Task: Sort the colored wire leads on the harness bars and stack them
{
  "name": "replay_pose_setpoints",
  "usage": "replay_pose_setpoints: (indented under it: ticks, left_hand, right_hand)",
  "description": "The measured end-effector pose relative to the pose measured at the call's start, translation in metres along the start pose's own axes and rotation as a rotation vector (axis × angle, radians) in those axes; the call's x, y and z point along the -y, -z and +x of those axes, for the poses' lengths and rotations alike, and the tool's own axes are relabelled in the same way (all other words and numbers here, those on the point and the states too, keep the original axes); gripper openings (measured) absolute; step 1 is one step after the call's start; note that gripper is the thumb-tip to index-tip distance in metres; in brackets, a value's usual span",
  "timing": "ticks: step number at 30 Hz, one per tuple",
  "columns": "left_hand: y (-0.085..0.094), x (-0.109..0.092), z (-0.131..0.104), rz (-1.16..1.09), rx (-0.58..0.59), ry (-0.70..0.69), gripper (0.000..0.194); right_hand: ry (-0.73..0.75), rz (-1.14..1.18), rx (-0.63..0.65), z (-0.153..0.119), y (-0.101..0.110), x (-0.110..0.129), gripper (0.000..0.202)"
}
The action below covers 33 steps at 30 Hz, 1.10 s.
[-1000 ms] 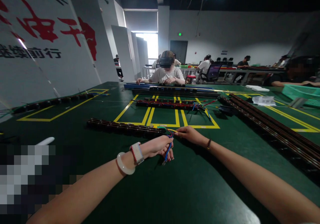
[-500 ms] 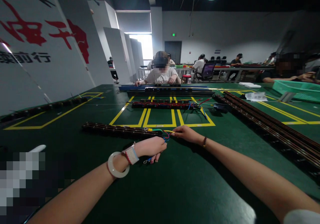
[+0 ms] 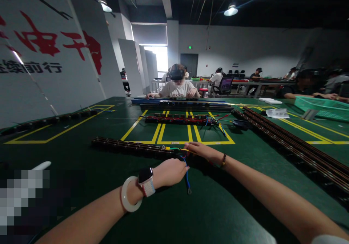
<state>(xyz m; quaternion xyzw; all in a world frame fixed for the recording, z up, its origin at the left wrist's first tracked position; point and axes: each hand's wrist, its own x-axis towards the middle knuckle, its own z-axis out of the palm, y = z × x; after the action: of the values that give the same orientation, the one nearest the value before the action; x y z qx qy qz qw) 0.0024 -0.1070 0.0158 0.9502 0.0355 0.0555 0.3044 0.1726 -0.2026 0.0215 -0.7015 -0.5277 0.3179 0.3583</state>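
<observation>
A long dark strip with thin coppery rods (image 3: 122, 145) lies on the green table, and a bundle of wires comes out of its right end. My right hand (image 3: 201, 152) pinches the yellow-green wire (image 3: 174, 148), whose ring terminal (image 3: 164, 148) points left over the strip. Just below it, my left hand (image 3: 172, 171) has its fingers closed on the blue wire (image 3: 187, 178). From that hand the blue wire hangs toward me, ending in a ring terminal (image 3: 189, 191). Some of the left fingertips are hidden beneath the hand.
Beyond my hands, another wired strip (image 3: 180, 119) lies within yellow tape marks. Long coppery strips (image 3: 289, 149) run along the right, near a green basket (image 3: 321, 107). A dark strip (image 3: 49, 121) is at the left. Across the table sits a person (image 3: 177, 86) behind long rails (image 3: 185, 105).
My left hand has shifted slightly right and turned, showing the watch face. The blue wire now hangs to its right instead of beneath it. My right hand has moved a little left.
</observation>
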Motion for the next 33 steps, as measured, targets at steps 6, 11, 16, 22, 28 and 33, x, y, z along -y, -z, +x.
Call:
replay_pose_setpoints:
  ticks: [6, 11, 16, 22, 28, 33]
  left_hand:
    - [-0.031, -0.001, -0.005, 0.086, -0.188, -0.061, 0.029]
    - [-0.030, -0.010, -0.008, 0.377, 0.008, 0.012, 0.033]
    - [-0.022, -0.019, -0.007, 0.576, 0.076, -0.036, 0.031]
    - [-0.021, -0.022, -0.006, 0.724, 0.059, -0.113, 0.031]
    - [-0.022, -0.024, -0.006, 0.772, 0.050, -0.189, 0.028]
    - [-0.023, -0.025, -0.005, 0.783, 0.046, -0.162, 0.028]
  right_hand:
    - [0.345, 0.051, 0.028, 0.004, -0.015, 0.018, 0.050]
    - [0.348, -0.056, -0.034, 0.003, -0.012, 0.013, 0.055]
    - [0.252, -0.169, -0.119, 0.007, -0.006, -0.017, 0.037]
    - [0.109, -0.089, -0.065, 0.011, -0.017, -0.023, 0.057]
    - [0.152, -0.450, -0.156, 0.014, -0.025, 0.003, 0.061]
    - [0.191, -0.698, -0.248, 0.019, -0.038, 0.009, 0.060]
